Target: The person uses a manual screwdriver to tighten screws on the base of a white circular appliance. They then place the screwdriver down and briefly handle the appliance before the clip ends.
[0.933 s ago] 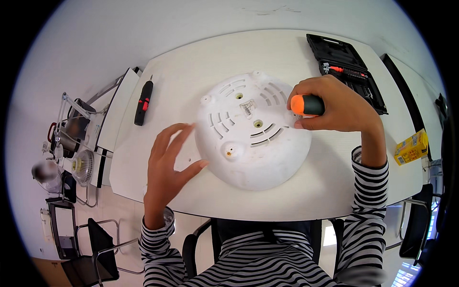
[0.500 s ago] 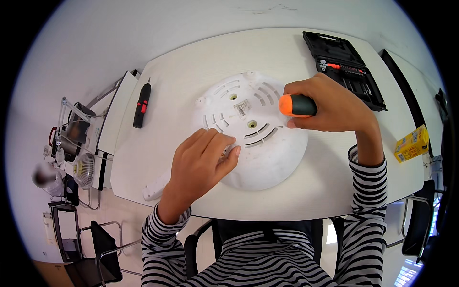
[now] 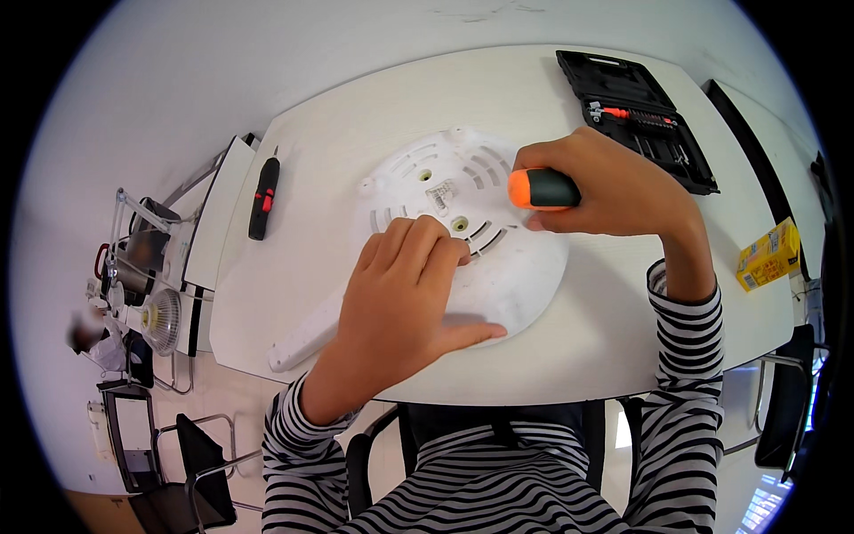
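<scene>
A round white plastic housing (image 3: 525, 276) with curved vent slots, two recessed holes and a long handle sticking out to the near left lies on the table in front of me. My left hand (image 3: 396, 307) rests on its near left part, fingers bent over the surface and thumb spread toward the near rim. In my right hand (image 3: 614, 187) is a screwdriver (image 3: 544, 190) with an orange and dark green handle, gripped over the right edge of the housing. The screwdriver's shaft and tip are hidden from view.
A black and red cordless screwdriver (image 3: 265, 198) lies at the table's left. An open black tool case (image 3: 654, 133) with bits sits at the far right, and a yellow box (image 3: 769, 255) near the right edge. Beyond the left side are a fan (image 3: 160, 322), chairs and a person.
My left hand has spread further over the housing, its thumb moving away from the fingers toward the near rim. My right hand still holds the screwdriver at the right edge.
</scene>
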Demonstrator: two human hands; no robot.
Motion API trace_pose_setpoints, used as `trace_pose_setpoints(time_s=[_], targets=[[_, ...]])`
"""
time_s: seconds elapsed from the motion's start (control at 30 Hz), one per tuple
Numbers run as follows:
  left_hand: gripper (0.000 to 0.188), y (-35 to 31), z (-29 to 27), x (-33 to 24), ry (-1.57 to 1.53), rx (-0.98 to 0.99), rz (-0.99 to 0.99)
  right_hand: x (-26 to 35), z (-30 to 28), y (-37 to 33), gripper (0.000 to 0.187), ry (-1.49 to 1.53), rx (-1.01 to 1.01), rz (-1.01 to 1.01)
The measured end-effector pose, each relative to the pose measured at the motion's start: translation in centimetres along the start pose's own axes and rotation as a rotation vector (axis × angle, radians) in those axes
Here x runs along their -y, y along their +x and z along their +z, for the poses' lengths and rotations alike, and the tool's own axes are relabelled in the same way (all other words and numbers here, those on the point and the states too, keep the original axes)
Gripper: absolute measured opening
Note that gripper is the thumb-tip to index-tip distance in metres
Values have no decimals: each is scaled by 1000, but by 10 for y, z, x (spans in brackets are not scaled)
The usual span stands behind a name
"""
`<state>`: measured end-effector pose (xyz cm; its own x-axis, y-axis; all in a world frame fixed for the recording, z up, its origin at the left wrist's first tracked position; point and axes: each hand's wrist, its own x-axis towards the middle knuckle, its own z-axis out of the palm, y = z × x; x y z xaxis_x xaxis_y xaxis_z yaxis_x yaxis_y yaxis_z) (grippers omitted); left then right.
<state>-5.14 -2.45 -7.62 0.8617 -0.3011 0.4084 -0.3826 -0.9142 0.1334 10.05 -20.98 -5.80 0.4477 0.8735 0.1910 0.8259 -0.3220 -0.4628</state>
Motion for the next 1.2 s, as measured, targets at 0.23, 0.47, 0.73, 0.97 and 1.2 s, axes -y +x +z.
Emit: trace_pose_setpoints(time_s=[0.23, 0.47, 0.73, 0.97, 1.2], targets=[[72, -6, 12, -6, 62, 17, 14, -11, 9, -3, 27, -87, -147, -177], [69, -6, 15, -3, 12, 51, -17, -13, 0, -3, 29, -4, -237, -161], [111, -68, 11, 48, -220, -39, -296, -27, -16, -13, 36, 55, -416, 54], [117, -77, 15, 53, -157, -51, -337, -96, 17, -19, 35, -222, -226, 506], [97, -38, 17, 22, -66, -35, -146, -147, 37, -10, 32, -634, -404, 448]])
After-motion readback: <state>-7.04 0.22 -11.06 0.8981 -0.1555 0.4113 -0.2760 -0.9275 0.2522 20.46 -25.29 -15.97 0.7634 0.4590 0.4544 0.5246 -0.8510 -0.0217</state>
